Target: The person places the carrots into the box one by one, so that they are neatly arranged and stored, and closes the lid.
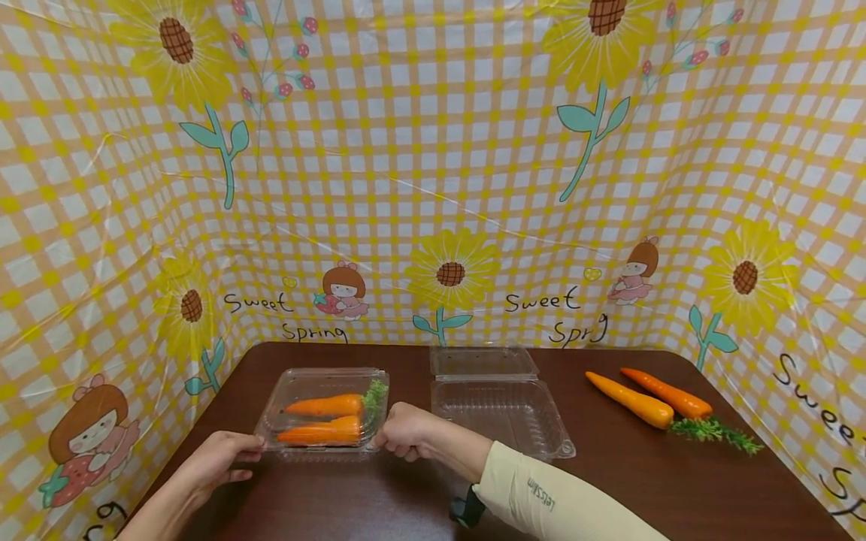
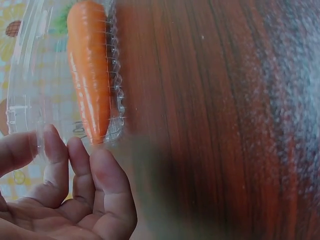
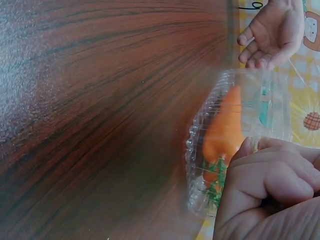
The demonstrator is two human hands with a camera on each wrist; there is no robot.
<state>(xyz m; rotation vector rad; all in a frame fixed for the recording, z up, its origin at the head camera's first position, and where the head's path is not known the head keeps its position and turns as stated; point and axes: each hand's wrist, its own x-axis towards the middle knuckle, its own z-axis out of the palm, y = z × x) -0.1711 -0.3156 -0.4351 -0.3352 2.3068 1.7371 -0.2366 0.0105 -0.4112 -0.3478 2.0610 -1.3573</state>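
A clear plastic clamshell box [image 1: 298, 383] with its lid down is at the left of the table, holding two orange carrots [image 1: 325, 406] with green tops. My left hand [image 1: 215, 464] pinches the box's near left corner between thumb and forefinger, other fingers loosely bent. At the near right corner my right hand [image 1: 408, 433] grips the rim, thumb against a curled forefinger. The left wrist view has one carrot [image 2: 90, 70] lying along the box's ridged side. In the right wrist view, a carrot [image 3: 222, 125] with its green top shows through the plastic beside my right hand.
Another clear clamshell box [image 1: 487, 409] lies with its lid folded back, right of the filled one. Two more carrots [image 1: 632, 398] with leafy tops lie at the table's right side. Checkered cloth [image 1: 406, 188] walls in the dark wood table [image 1: 325, 500]. Something black [image 1: 467, 511] is under the right forearm.
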